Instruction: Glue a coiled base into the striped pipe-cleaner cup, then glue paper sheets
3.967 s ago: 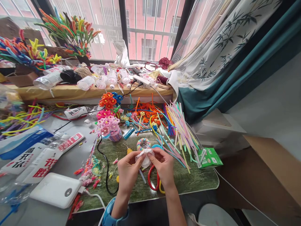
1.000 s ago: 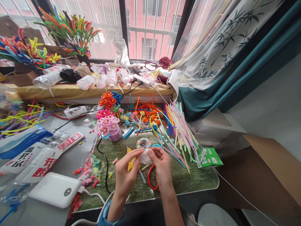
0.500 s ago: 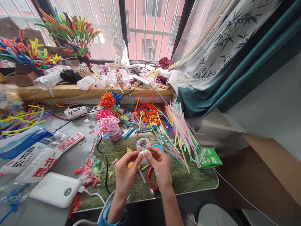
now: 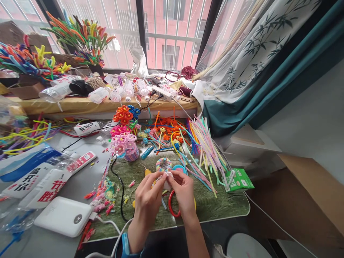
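My left hand [image 4: 148, 195] and my right hand [image 4: 184, 191] meet over the green mat, both closed in a pinch on a small crumpled white tissue [image 4: 167, 184]. Their fingertips almost touch and cover much of it. Just beyond them lie a pastel fuzzy ring [image 4: 163, 164] and a round blue-rimmed dish [image 4: 180, 168]. Beneath my right hand is a red loop handle [image 4: 172, 204], partly covered. A yellow tool [image 4: 147, 171], perhaps a glue gun, shows in part behind my left hand.
Pots of pipe-cleaner flowers [image 4: 124, 143] stand left of centre. A bundle of pastel pipe cleaners [image 4: 208, 147] and a green packet [image 4: 240, 179] lie to the right. On the left are a white power bank [image 4: 63, 216] and plastic bottles [image 4: 43, 184]. A black cable [image 4: 121, 186] crosses the mat.
My left hand has turned, its back now facing up more, and shifted slightly right. The fingertips have drawn closer together on the tissue, and less of it shows. My right hand has barely moved.
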